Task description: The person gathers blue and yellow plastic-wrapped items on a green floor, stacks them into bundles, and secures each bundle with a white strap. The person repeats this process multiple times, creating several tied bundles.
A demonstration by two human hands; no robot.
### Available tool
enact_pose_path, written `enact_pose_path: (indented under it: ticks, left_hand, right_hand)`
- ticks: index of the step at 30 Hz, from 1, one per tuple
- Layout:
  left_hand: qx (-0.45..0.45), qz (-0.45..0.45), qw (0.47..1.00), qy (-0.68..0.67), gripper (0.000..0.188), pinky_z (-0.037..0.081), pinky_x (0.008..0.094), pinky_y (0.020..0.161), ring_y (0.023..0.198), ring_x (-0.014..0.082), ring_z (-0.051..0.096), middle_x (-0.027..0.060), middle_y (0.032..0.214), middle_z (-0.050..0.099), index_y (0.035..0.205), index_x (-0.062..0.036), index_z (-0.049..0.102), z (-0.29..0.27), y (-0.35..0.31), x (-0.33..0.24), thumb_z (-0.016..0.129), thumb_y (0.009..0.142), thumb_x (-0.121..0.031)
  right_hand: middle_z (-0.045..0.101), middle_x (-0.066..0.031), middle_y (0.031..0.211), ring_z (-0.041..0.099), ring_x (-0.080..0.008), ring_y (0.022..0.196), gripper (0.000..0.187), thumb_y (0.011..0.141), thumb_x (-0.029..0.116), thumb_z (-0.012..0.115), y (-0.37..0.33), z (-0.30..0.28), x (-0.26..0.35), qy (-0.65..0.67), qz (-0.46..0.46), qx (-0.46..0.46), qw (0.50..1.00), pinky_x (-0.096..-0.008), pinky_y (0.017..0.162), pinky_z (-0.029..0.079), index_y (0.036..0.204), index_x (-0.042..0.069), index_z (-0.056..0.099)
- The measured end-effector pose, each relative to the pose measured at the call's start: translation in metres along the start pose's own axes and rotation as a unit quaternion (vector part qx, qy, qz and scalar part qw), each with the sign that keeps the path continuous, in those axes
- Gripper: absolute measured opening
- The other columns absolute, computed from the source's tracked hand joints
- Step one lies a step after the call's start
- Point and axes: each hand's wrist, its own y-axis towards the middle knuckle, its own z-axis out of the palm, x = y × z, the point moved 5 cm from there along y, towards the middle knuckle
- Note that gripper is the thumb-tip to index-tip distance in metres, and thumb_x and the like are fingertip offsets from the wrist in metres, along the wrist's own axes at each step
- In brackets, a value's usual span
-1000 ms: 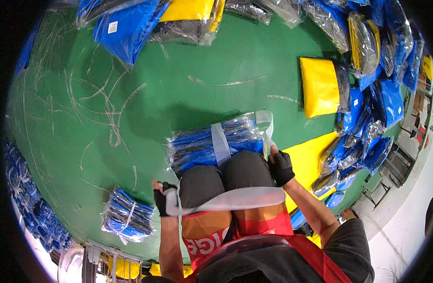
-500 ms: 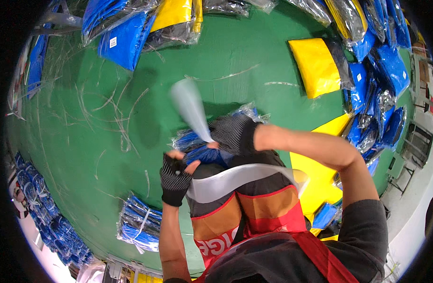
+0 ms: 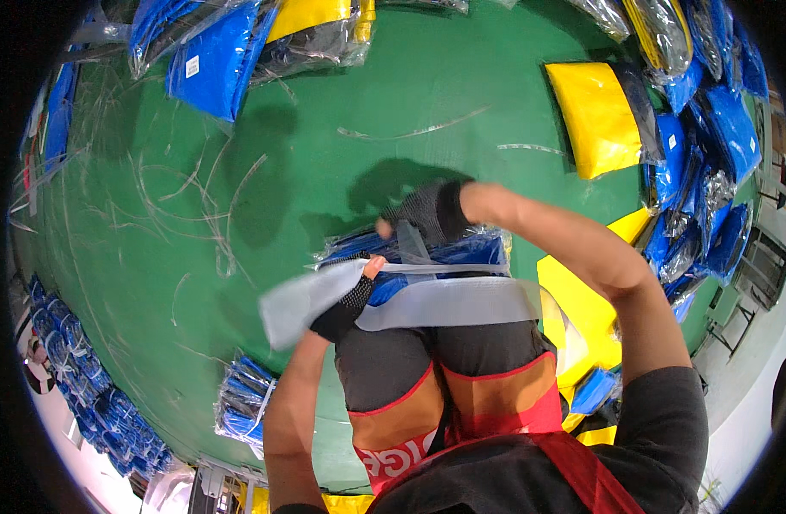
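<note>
Swung leftward since earlier: translucent white plastic strap (image 3: 303, 300), gripped in black-gloved left hand (image 3: 348, 307); black-gloved right hand (image 3: 427, 212), grip unclear, above clear-wrapped blue bundle (image 3: 474, 255) before knees; glossy green floor (image 3: 461, 154), blue plastic packets (image 3: 729, 133) rightward.

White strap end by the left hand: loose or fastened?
Loose: one end of the white strap juts free past the left hand.

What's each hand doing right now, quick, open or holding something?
Left hand: closed, holding a translucent white strap.
Right hand: at the plastic-wrapped blue bundle; can't tell whether open or closed.
</note>
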Motion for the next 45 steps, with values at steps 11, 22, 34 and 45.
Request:
enact_pose_path:
  ticks: [11, 22, 34, 45]
  left_hand:
    - [0.045, 0.024, 0.957, 0.285, 0.028, 0.046, 0.0418, 0.07, 0.08, 0.0345, 0.059, 0.014, 0.082, 0.063, 0.083, -0.0074, 0.063, 0.014, 0.056, 0.028, 0.059, 0.08, -0.035]
    - [-0.045, 0.053, 0.996, 0.056, 0.027, 0.047, 0.0325, 0.071, 0.072, 0.0223, 0.061, 0.0096, 0.075, 0.063, 0.088, -0.0061, 0.063, 0.003, 0.038, 0.002, 0.064, 0.081, -0.033]
    - [0.062, -0.104, 0.93, 0.348, 0.029, 0.048, 0.0473, 0.064, 0.073, 0.0397, 0.06, 0.0197, 0.076, 0.062, 0.082, -0.0085, 0.059, -0.011, -0.233, 0.137, 0.052, 0.083, -0.036]
    - [-0.167, 0.072, 0.983, -0.034, 0.026, 0.046, 0.0404, 0.073, 0.083, 0.0404, 0.058, 0.0225, 0.087, 0.061, 0.093, 0.0011, 0.058, 0.016, -0.174, 0.145, 0.044, 0.092, -0.021]
  right_hand:
    - [0.064, -0.0164, 0.08, 0.063, -0.0323, 0.07, 0.03, 0.08, 0.035, 0.056, -0.013, 0.035, -0.033, -0.079, 0.229, -0.041, 0.969, -0.0411, 0.063, 0.05, 0.083, 0.006, 0.065]
    - [0.065, -0.0161, 0.095, 0.063, -0.0328, 0.086, 0.035, 0.071, 0.033, 0.06, 0.006, 0.043, -0.042, 0.06, 0.325, 0.14, 0.933, -0.0414, 0.074, 0.05, 0.094, 0.008, 0.067]
    - [0.055, -0.0171, 0.065, 0.057, -0.0273, 0.063, 0.046, 0.091, 0.04, 0.046, -0.04, 0.041, 0.08, 0.274, 0.3, -0.307, 0.86, -0.0368, 0.06, 0.043, 0.083, -0.004, 0.059]
    - [0.063, -0.0209, 0.081, 0.061, -0.037, 0.08, 0.038, 0.089, 0.037, 0.045, 0.036, 0.085, 0.19, -0.083, 0.138, 0.152, 0.975, -0.0409, 0.072, 0.048, 0.088, 0.005, 0.067]
